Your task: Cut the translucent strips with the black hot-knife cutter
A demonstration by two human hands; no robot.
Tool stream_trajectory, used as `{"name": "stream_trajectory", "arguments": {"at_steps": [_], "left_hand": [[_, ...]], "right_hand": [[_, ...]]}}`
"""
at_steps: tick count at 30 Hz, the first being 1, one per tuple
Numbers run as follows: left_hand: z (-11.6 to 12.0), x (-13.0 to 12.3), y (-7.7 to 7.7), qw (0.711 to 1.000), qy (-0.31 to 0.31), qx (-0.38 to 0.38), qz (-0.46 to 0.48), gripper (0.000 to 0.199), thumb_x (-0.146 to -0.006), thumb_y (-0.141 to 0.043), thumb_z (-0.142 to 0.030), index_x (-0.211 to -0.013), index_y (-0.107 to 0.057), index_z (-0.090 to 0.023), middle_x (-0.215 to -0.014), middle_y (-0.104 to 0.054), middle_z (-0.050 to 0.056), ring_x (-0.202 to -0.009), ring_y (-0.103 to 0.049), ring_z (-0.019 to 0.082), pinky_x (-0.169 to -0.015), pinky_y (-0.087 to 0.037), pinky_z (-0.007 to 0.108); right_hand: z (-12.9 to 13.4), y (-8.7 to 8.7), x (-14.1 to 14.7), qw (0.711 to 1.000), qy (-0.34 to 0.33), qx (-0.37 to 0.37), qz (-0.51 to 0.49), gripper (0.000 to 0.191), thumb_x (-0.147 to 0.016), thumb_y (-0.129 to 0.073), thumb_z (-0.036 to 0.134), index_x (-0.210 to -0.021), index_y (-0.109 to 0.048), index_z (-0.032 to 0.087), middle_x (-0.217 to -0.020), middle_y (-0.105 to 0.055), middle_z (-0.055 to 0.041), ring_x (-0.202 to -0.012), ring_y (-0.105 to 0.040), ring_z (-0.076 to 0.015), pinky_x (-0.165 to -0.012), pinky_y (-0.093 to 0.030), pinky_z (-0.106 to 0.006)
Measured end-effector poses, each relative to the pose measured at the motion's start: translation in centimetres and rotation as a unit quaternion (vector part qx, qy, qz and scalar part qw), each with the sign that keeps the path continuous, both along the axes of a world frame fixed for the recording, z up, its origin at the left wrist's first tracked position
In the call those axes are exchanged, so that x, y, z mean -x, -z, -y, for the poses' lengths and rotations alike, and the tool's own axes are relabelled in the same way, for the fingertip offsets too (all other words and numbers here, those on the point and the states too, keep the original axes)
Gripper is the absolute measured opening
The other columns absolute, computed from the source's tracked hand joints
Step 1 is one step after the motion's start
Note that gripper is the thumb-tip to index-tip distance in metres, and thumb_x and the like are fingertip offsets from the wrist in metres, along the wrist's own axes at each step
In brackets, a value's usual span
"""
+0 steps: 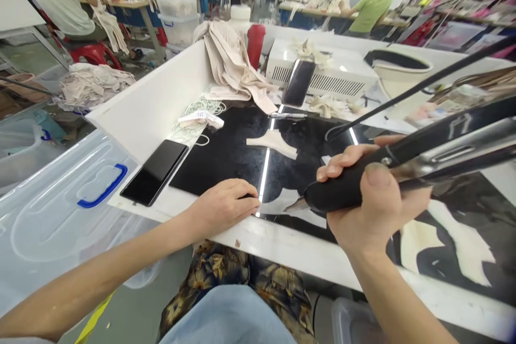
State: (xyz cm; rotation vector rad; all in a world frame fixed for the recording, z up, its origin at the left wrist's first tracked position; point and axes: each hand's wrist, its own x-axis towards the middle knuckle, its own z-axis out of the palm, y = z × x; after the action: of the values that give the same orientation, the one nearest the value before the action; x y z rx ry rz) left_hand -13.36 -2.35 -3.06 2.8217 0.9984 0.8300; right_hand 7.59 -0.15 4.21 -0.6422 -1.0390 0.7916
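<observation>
My right hand is wrapped round a black-handled tool with a silver metal lever. Its thin metal tip points down at a pale, see-through piece on the black board. My left hand rests at the board's near edge with fingers bent together. A small dark bit shows between its thumb and fingers, too little to name. Beyond both hands lies a beige cut fabric piece, flat on the board. Cream fabric pieces lie to the right of my right hand.
A black phone lies on the left, beside white cord. Another phone leans on a white vented box. Beige fabric drapes over the back-left corner near a red cylinder. A black cable crosses the right side.
</observation>
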Motion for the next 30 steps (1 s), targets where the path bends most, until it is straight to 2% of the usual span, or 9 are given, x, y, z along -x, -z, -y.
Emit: {"name": "stream_trajectory", "arguments": {"at_steps": [3, 5, 9, 13, 16, 19, 25, 30], "left_hand": [[-1.8, -0.3, -0.5, 1.000, 0.019, 0.018, 0.008, 0.017, -0.103, -0.053, -0.018, -0.109, -0.068, -0.013, -0.110, -0.072, 0.008, -0.103, -0.067, 0.020, -0.096, -0.056, 0.037], [-3.2, -0.6, -0.8, 0.997, 0.054, 0.053, 0.004, 0.018, -0.102, -0.057, -0.018, -0.117, -0.064, -0.014, -0.117, -0.071, 0.008, -0.111, -0.065, 0.021, -0.101, -0.054, 0.038], [-5.6, -1.5, -1.1, 0.982, 0.122, 0.144, -0.007, 0.041, -0.094, -0.071, -0.022, -0.133, -0.056, -0.020, -0.132, -0.067, 0.007, -0.133, -0.055, 0.024, -0.113, -0.046, 0.040], [-6.8, -2.2, -1.1, 0.965, 0.169, 0.200, -0.020, 0.048, -0.093, -0.073, -0.030, -0.137, -0.054, -0.024, -0.136, -0.064, 0.010, -0.142, -0.047, 0.028, -0.117, -0.041, 0.046], [-7.1, -2.5, -1.1, 0.952, 0.203, 0.229, -0.024, 0.050, -0.093, -0.073, -0.032, -0.138, -0.052, -0.026, -0.136, -0.064, 0.008, -0.144, -0.046, 0.027, -0.123, -0.030, 0.056], [-7.4, -2.9, -1.0, 0.947, 0.205, 0.247, -0.030, 0.052, -0.091, -0.075, -0.033, -0.137, -0.052, -0.027, -0.136, -0.064, 0.009, -0.144, -0.047, 0.029, -0.123, -0.026, 0.061], [-8.1, -3.6, -1.1, 0.949, 0.194, 0.247, -0.041, 0.056, -0.087, -0.078, -0.040, -0.134, -0.053, -0.022, -0.137, -0.062, 0.014, -0.134, -0.056, 0.030, -0.122, -0.027, 0.062], [-8.0, -3.6, -1.0, 0.948, 0.191, 0.254, -0.019, 0.058, -0.085, -0.080, -0.038, -0.134, -0.053, -0.023, -0.131, -0.067, 0.012, -0.141, -0.051, 0.031, -0.122, -0.025, 0.064]], "right_hand": [[-0.3, 0.0, -0.3, 1.000, 0.010, -0.004, -0.001, 0.032, -0.075, -0.080, 0.028, -0.100, -0.061, 0.024, -0.074, -0.063, 0.0043, -0.056, -0.058, -0.0138, -0.053, -0.052, -0.031], [-0.6, 0.0, -0.4, 1.000, 0.021, -0.007, -0.003, 0.031, -0.075, -0.079, 0.027, -0.100, -0.062, 0.024, -0.073, -0.063, 0.0041, -0.056, -0.058, -0.0139, -0.053, -0.053, -0.031], [-1.1, -0.1, -0.5, 0.999, 0.035, -0.002, -0.007, 0.030, -0.074, -0.078, 0.026, -0.099, -0.063, 0.024, -0.073, -0.063, 0.0043, -0.056, -0.058, -0.0137, -0.052, -0.053, -0.030], [-1.6, 0.0, -0.6, 0.999, 0.038, -0.004, -0.007, 0.029, -0.075, -0.078, 0.026, -0.100, -0.063, 0.024, -0.074, -0.063, 0.0042, -0.056, -0.059, -0.0136, -0.052, -0.054, -0.030], [-1.8, 0.1, -0.7, 0.999, 0.035, -0.002, -0.010, 0.031, -0.075, -0.078, 0.025, -0.101, -0.062, 0.024, -0.074, -0.064, 0.0041, -0.056, -0.059, -0.0137, -0.053, -0.054, -0.030], [-2.1, 0.4, -0.8, 1.000, 0.027, 0.001, -0.012, 0.032, -0.075, -0.080, 0.026, -0.102, -0.062, 0.023, -0.075, -0.064, 0.0037, -0.057, -0.060, -0.0139, -0.053, -0.054, -0.030], [-2.5, 0.8, -1.0, 1.000, 0.021, -0.003, -0.012, 0.034, -0.076, -0.081, 0.027, -0.103, -0.061, 0.024, -0.077, -0.065, 0.0034, -0.058, -0.060, -0.0141, -0.056, -0.054, -0.031], [-2.8, 1.6, -1.3, 1.000, 0.019, 0.000, 0.002, 0.035, -0.079, -0.080, 0.031, -0.107, -0.060, 0.026, -0.079, -0.064, 0.0043, -0.061, -0.061, -0.0141, -0.059, -0.054, -0.033]]}}
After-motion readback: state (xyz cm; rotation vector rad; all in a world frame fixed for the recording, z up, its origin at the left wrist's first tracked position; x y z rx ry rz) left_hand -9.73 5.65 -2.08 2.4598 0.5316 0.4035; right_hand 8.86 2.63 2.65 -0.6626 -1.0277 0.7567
